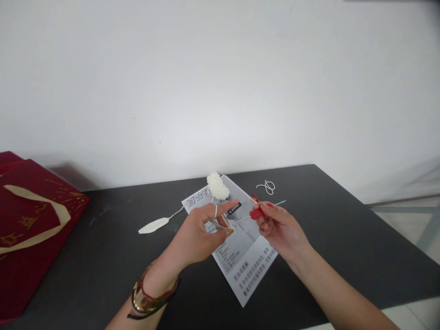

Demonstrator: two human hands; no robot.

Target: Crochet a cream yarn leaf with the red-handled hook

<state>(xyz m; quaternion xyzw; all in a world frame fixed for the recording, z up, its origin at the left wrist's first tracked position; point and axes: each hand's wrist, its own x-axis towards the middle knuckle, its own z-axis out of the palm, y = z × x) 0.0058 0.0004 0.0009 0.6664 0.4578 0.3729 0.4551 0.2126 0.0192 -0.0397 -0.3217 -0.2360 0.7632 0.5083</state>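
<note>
My left hand [199, 231] pinches a small strip of white crochet work [231, 229] between thumb and fingers. White yarn [216, 211] is looped around its raised index finger. In my right hand [280, 229] is a crochet hook [258, 213] with a red handle. Its thin shaft points left and reaches the work at my left fingertips; whether a loop is on the tip is too small to tell. Behind my hands sits a loose ball of white yarn [217, 185]. Left of my hand lies a white leaf-shaped crocheted piece [153, 226] with a yarn tail.
Beneath my hands a printed sheet [240, 279] lies slanted on the black table [343, 238]. A short curl of white yarn [267, 187] and a small orange-and-dark object [255, 198] are beyond my right hand. A dark red gift bag [37, 229] occupies the left; a white wall [220, 91] stands behind.
</note>
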